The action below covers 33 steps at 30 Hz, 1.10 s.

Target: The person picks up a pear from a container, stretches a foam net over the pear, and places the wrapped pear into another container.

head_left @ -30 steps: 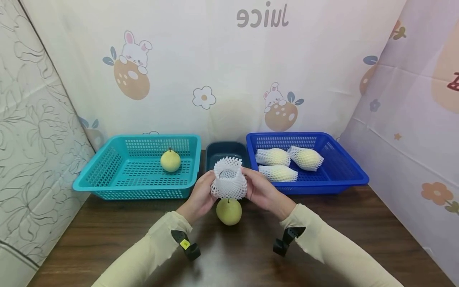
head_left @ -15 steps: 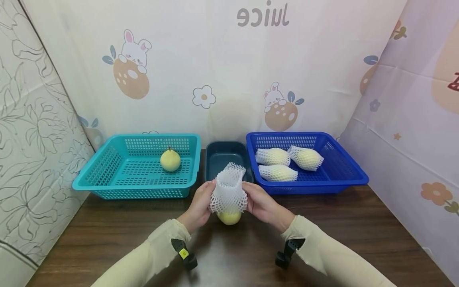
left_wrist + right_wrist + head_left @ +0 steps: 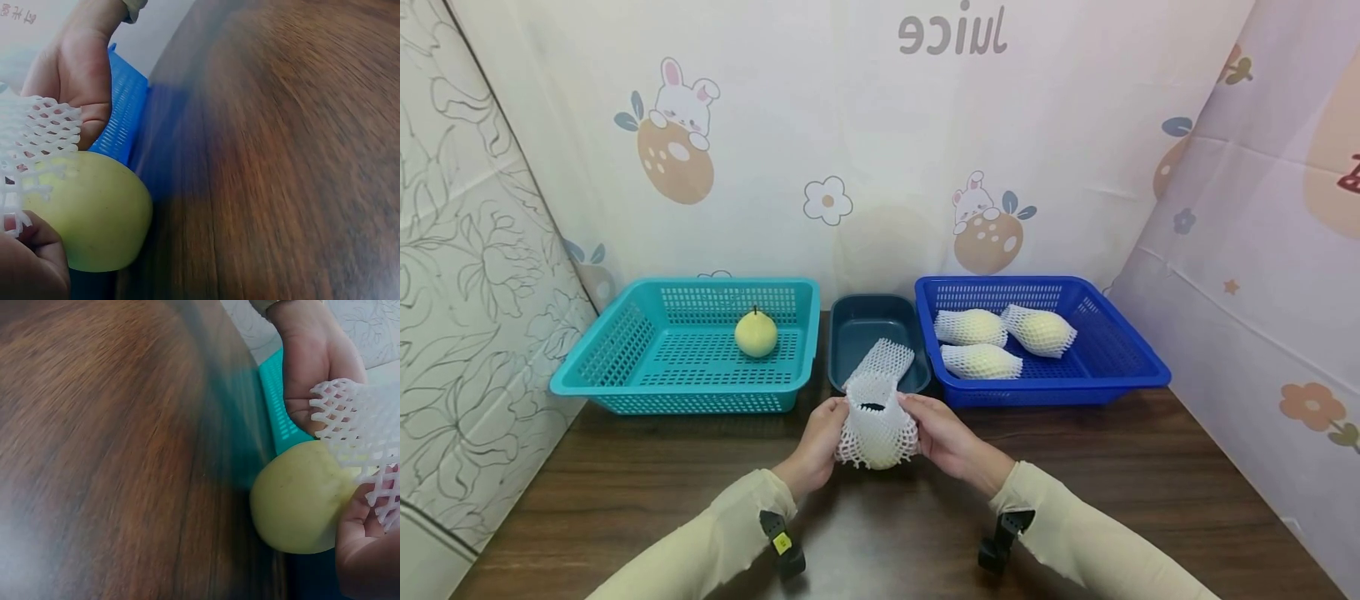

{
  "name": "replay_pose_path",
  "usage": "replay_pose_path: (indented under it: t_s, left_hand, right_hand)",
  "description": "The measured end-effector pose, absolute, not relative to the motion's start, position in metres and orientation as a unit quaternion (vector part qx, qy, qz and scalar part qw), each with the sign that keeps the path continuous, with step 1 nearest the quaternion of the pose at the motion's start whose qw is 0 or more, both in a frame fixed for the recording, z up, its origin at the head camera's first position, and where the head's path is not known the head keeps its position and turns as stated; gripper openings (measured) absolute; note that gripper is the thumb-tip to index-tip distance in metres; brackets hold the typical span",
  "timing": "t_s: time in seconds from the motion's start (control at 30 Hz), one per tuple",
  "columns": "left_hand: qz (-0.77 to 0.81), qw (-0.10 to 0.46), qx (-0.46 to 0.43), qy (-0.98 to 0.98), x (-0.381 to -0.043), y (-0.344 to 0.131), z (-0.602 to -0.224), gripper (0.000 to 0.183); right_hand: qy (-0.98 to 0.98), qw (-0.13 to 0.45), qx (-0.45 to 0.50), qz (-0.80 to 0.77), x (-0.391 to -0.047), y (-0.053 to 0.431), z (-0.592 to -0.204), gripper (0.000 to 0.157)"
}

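Observation:
A white foam net sleeve (image 3: pixel 878 425) is held stretched between both hands, drawn over a yellow-green pear on the table. My left hand (image 3: pixel 817 442) grips its left side and my right hand (image 3: pixel 946 435) grips its right side, thumbs near the top opening. In the head view the net covers nearly all of the fruit. Both wrist views show the lower part of the pear (image 3: pixel 106 212) bare beneath the ragged net edge. From the right wrist, the net (image 3: pixel 362 425) sits around the pear's stem end, with fingertips tucked under the mesh.
A turquoise basket (image 3: pixel 625 392) at left holds one bare pear (image 3: pixel 756 334). The blue basket (image 3: pixel 1120 350) at right holds several net-wrapped pears (image 3: pixel 982 362). Between them stands a small dark teal tray (image 3: pixel 872 307), with another foam net (image 3: pixel 889 358) at its front.
Both hands have lowered the foam net toward the person and down over the pear, which stood bare beneath it a second ago. The net in the tray has come into view.

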<state>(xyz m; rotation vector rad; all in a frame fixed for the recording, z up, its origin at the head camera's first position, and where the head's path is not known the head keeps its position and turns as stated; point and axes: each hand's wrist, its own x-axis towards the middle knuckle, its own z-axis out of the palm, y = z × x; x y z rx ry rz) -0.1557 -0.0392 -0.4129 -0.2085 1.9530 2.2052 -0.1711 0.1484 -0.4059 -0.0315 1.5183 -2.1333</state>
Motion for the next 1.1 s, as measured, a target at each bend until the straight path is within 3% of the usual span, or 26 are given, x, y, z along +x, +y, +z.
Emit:
replay_pose_path:
  t_s: [0.67, 1.1]
  left_hand:
    - [0.681, 0.078, -0.076, 0.724, -0.158, -0.041, -0.428, 0.029]
    - [0.668, 0.050, -0.071, 0.740, -0.164, -0.037, -0.446, 0.025]
  right_hand:
    - [0.621, 0.243, -0.013, -0.745, -0.173, 0.154, -0.426, 0.025]
    - [0.663, 0.196, 0.009, -0.722, -0.172, 0.151, -0.438, 0.026]
